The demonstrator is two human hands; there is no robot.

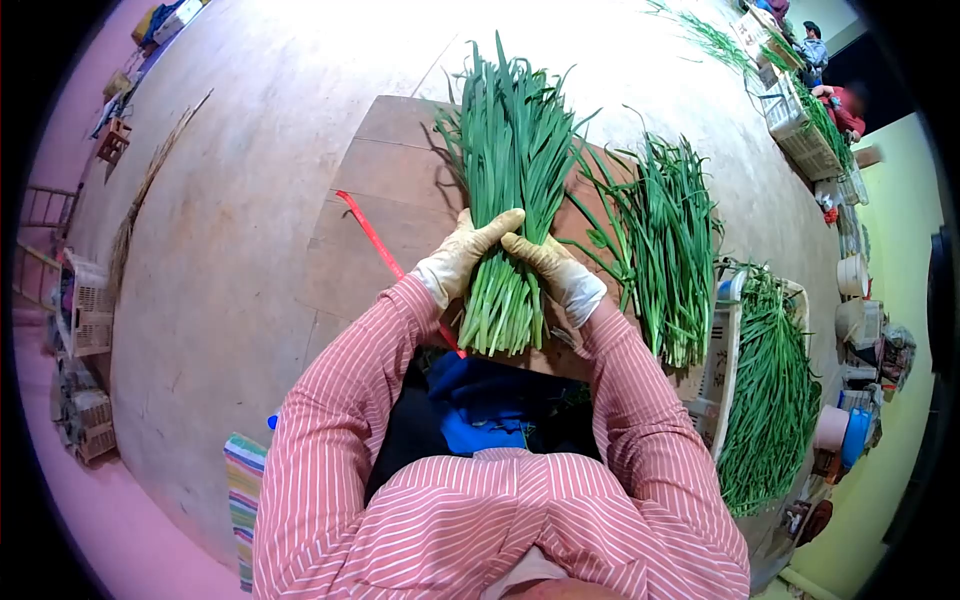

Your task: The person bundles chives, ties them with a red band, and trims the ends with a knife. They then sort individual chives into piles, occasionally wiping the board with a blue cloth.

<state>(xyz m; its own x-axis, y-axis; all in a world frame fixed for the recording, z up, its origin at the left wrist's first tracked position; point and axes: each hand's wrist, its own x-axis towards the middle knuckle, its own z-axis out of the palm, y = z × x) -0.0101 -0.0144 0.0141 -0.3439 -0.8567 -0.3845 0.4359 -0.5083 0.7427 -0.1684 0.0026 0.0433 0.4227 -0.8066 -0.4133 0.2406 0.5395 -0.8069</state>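
A thick bunch of long green chives (510, 160) lies on a wooden board (385, 190) with its leaf tips pointing away from me. My left hand (462, 252), in a pale glove, wraps the bunch from the left near its lower third. Wearing the same kind of glove, my right hand (548, 262) grips it from the right, thumbs nearly meeting on top. The cut stem ends (502, 325) stick out below both hands. A red strip (380, 250) lies on the board just left of my left wrist.
A second loose pile of chives (665, 250) lies to the right on the board. A white crate (725, 370) heaped with more chives (775, 400) stands further right. Baskets (800, 130) and another person (845, 105) are at the far right; crates (85, 310) stand left.
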